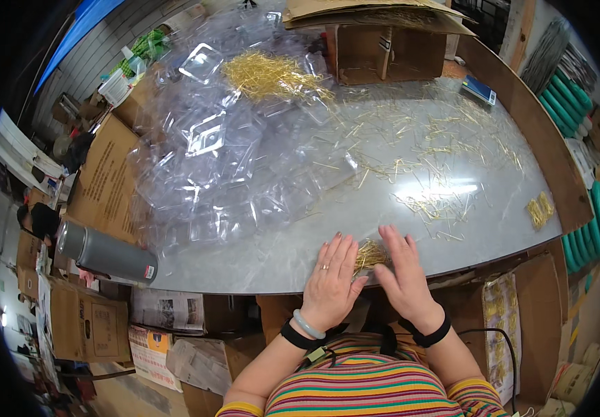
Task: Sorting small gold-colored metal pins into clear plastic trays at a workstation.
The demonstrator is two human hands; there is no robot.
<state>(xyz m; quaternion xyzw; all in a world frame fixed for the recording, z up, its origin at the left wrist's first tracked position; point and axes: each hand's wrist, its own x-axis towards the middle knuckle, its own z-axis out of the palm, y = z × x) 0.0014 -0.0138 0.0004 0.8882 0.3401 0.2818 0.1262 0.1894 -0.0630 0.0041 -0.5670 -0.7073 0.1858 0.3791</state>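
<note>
Near the front edge of the table, a small bundle of thin gold wire hooks lies between my two hands. My left hand rests flat along the bundle's left side, its fingers stretched out and a ring on one of them. On the other side, my right hand has its fingers extended and its thumb by the bundle's near end. Both palms flank the wires without fingers wrapped round them. Loose gold wire hooks are scattered over the grey tabletop beyond my hands.
Clear plastic trays pile up at the left, topped by a heap of gold wires. A grey bottle lies at the left edge. Another wire bundle sits far right. Cardboard boxes and a blue box stand behind.
</note>
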